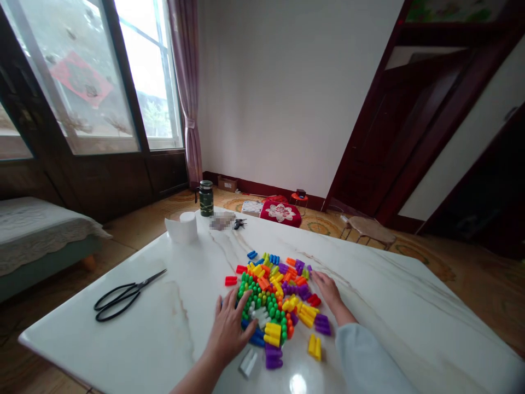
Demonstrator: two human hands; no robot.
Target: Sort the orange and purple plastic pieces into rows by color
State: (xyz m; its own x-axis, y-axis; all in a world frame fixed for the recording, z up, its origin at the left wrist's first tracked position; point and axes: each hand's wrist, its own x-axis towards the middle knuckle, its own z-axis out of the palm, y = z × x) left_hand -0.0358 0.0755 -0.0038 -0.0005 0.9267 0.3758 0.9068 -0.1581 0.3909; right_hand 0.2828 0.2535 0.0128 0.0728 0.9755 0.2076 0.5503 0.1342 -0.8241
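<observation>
Bright blocks (271, 302), green, yellow, purple and more, lie heaped on the table (389, 317). The left hand (229, 325) spreads wide against them; the right hand (329, 290) reaches their edge, its grip unclear from here. Scissors (138, 287) lie apart.

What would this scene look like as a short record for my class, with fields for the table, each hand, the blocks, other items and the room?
table: white table with brownish veins
left hand: left hand, fingers spread at the pile's left side
right hand: right hand, at the pile's right side; grip unclear
blocks: loose blocks in green, yellow, purple, orange, red, blue
other items: scissors at left; white roll and flask farther back
room: window, curtain, dark red door
</observation>
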